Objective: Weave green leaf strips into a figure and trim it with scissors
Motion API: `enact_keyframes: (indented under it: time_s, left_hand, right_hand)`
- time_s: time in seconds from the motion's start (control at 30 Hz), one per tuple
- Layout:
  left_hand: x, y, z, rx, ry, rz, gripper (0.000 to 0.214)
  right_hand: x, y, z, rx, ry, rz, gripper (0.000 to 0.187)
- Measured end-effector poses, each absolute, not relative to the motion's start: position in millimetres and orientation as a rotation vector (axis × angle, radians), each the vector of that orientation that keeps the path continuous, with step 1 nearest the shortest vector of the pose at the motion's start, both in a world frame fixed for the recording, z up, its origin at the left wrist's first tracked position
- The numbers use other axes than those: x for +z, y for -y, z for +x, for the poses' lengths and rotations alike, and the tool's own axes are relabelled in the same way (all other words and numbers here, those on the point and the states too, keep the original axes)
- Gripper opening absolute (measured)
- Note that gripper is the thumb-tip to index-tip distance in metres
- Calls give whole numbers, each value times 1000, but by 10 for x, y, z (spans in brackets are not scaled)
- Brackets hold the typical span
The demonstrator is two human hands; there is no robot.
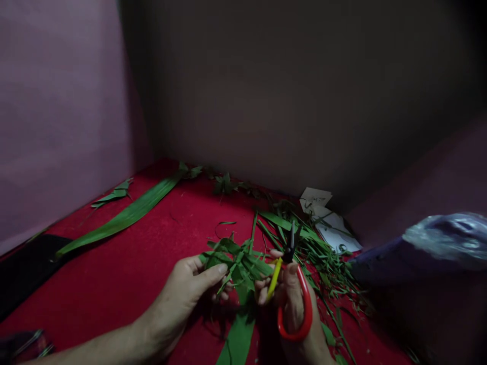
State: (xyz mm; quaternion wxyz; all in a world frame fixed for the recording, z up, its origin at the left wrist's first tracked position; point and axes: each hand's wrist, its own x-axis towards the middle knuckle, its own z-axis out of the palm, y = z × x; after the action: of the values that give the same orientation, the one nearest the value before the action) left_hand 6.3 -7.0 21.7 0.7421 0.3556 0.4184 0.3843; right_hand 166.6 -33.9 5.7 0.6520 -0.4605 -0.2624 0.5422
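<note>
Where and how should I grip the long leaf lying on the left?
Probably pinch the long leaf at its broad middle, coming from the right: that side is open red surface, while its narrow near tip overlaps the black item and its far end lies among leaf scraps. The left hand, holding the green bundle, is nearer.

Scissor handle (308,303) looks smooth plastic; blades (292,240), metal; wrap (451,234), glossy plastic.
</note>
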Motion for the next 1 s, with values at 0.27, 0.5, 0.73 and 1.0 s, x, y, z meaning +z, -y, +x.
enact_keyframes:
  time_s: [0.27, 0.5, 0.73, 1.0]
  left_hand:
    - [426, -42, -59, 595, -1060, 1112, 19]
    - [460, -96, -104, 473, -989, 1253, 21]
    - [403, -108, -87, 360, -912, 1366, 26]
    - [460, -70, -44, 994, -1145, 1733, 23]
  right_hand:
    - [94, 241, 1796, 1265, 808, -1145, 44]
    - [88, 284, 1853, 1323, 1082, -1072, 47]
    - [134, 322, 1763, 1348, 1120, -1122, 41]
    - [34, 286, 1760, 1197, 995, -1106, 39]
